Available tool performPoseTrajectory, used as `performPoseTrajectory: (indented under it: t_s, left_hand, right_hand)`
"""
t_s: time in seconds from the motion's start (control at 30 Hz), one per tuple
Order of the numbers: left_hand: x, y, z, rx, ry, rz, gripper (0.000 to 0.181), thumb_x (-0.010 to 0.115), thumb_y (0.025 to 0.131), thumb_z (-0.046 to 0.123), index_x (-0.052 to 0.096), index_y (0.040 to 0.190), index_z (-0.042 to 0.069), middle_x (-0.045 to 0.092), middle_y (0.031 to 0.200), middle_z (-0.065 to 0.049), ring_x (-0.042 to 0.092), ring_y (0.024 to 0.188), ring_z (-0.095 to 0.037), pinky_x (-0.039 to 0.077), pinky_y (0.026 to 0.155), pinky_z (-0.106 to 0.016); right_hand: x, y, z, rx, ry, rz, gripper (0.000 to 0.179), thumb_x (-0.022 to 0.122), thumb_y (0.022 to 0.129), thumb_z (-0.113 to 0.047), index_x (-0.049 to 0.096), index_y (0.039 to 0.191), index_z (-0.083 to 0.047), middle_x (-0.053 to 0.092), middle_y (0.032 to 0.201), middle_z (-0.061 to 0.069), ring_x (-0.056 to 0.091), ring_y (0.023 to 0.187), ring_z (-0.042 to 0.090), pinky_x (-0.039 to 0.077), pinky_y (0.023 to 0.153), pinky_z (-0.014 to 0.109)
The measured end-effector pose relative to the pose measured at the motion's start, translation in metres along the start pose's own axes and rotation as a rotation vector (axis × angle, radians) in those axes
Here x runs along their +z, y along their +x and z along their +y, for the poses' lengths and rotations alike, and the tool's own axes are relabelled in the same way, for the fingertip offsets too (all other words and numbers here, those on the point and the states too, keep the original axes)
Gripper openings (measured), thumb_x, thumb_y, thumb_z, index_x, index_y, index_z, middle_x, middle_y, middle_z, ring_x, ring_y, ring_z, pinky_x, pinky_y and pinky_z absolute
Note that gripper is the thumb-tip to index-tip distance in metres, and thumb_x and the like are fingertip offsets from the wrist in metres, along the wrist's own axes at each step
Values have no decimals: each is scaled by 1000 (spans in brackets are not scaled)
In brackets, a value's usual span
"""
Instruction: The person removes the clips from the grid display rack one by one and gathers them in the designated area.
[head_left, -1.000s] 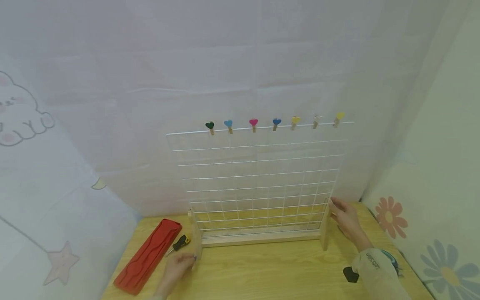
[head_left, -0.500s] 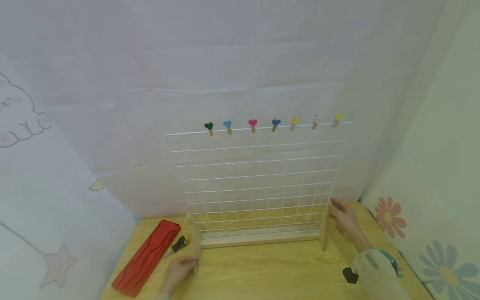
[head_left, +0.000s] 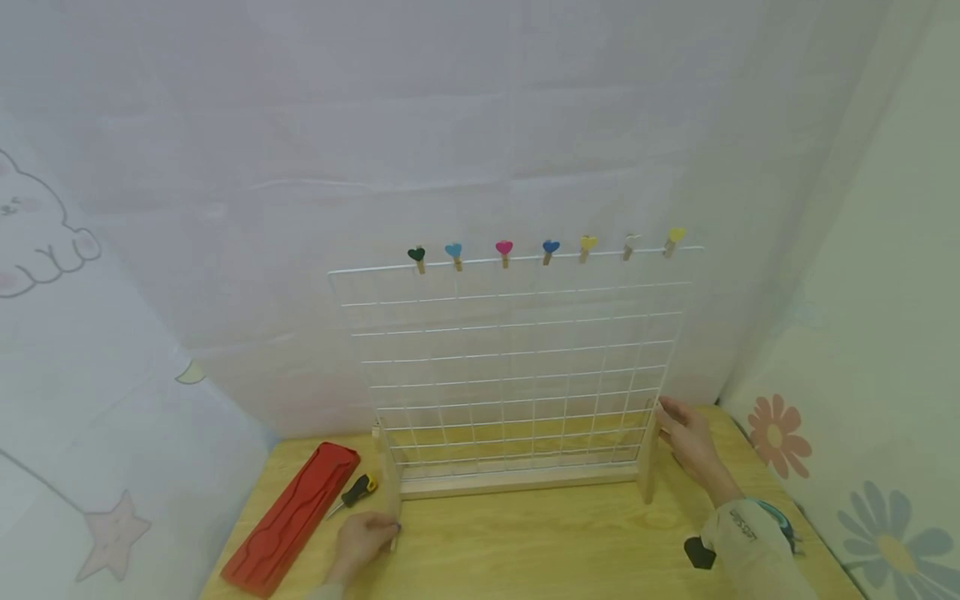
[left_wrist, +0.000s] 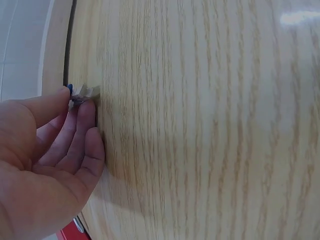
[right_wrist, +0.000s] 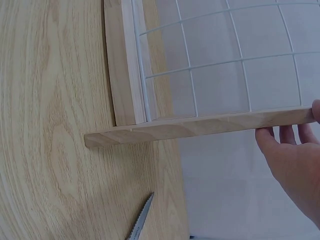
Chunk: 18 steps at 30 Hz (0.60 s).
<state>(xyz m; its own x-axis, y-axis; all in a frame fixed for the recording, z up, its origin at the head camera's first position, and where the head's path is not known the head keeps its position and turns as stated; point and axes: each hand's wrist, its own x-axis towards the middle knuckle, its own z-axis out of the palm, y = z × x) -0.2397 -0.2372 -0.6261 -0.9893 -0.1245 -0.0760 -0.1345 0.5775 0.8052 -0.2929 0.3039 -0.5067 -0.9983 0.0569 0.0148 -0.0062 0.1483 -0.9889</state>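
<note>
A white wire grid panel stands upright in a wooden stand. Along its top wire sit several small clothespins with coloured hearts. Low at the stand's left end, my left hand pinches a small blue-topped clothespin between thumb and fingertips; the fingers hide part of it. My right hand holds the upper end of the right wooden post, thumb on one side and fingers on the other.
On the left lie a red tray and a screwdriver with a black and yellow handle. A black object lies by the right sleeve. The right wrist view shows a serrated blade on the wooden table.
My left hand has shifted slightly right and nearer, with the clothespin still pinched. My right hand stays on the post. The whole head view has drifted a little.
</note>
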Motion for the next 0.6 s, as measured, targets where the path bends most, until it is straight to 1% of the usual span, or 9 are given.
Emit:
performPoseTrajectory:
  t_s: [0.07,0.17,0.27,0.4,0.47,0.6]
  left_hand:
    - [1,2,-2,15,26,3,15,76,79,12,72,86,-1,71,79,-7,60,64,-12,48,57,-30]
    - [3,3,-5,16,27,-7,14,75,78,10,71,86,-1,70,79,-7,61,64,-12,49,59,-28]
    - [4,3,-8,33,33,-9,13,75,78,9,71,86,0,70,79,-7,62,63,-12,50,58,-27]
    - [4,2,-9,51,60,11,12,76,77,10,71,83,1,71,80,-7,61,64,-11,48,60,-27]
    - [4,1,-8,51,62,12,12,76,78,11,71,83,1,70,79,-7,60,63,-11,48,60,-28]
    - [4,2,-6,16,36,4,13,75,79,11,71,85,0,70,77,-6,61,62,-12,49,58,-29]
  right_hand:
    - [-1,0,0,2,-1,2,56,38,105,-23,19,146,11,23,150,30,29,135,43,34,105,43]
    - [-1,1,0,6,4,4,55,38,105,-21,19,146,11,23,150,31,30,135,43,33,106,43]
    - [0,1,0,12,11,5,55,38,105,-20,18,146,11,21,150,30,29,135,43,33,106,43]
    - [0,1,0,18,15,5,55,38,105,-20,18,146,11,19,151,30,28,136,42,32,107,44]
    - [1,1,0,17,15,8,55,38,105,-20,18,146,11,20,151,30,28,136,42,32,107,44]
    - [1,2,0,17,13,19,55,39,105,-21,19,146,11,22,150,30,29,136,42,33,106,42]
